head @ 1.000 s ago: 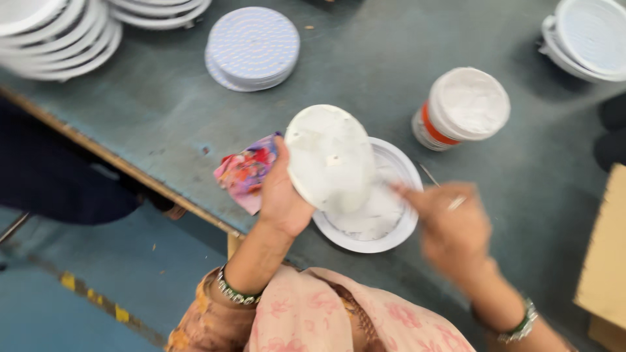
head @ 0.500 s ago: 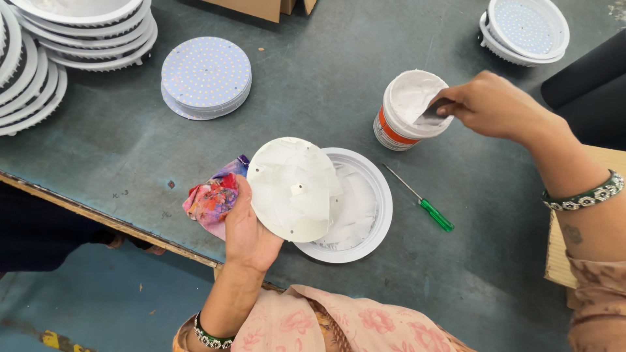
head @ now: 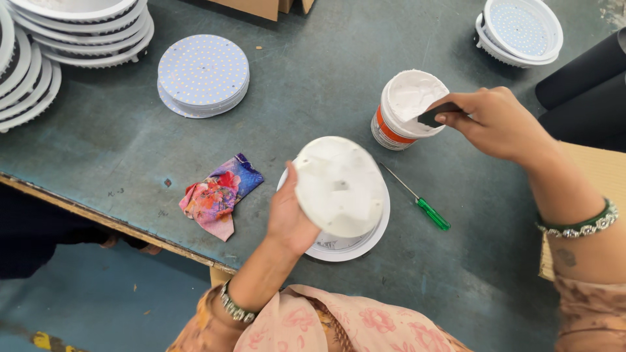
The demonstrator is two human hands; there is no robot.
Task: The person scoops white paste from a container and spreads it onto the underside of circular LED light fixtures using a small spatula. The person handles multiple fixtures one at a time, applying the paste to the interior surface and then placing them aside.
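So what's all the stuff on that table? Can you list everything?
round white disc: one, white, held tilted in left hand, centre
shallow white round housing: one, under the disc
tub of white paste: one, white with orange band, upper right
dark flat scraper: one, at the tub's rim
green-handled screwdriver: one, right of the housing
flowery cloth rag: one, pink and blue, left
dotted round boards: a stack, upper left
white housings: stacks, top left
left hand: holds disc
right hand: fingers pinch scraper
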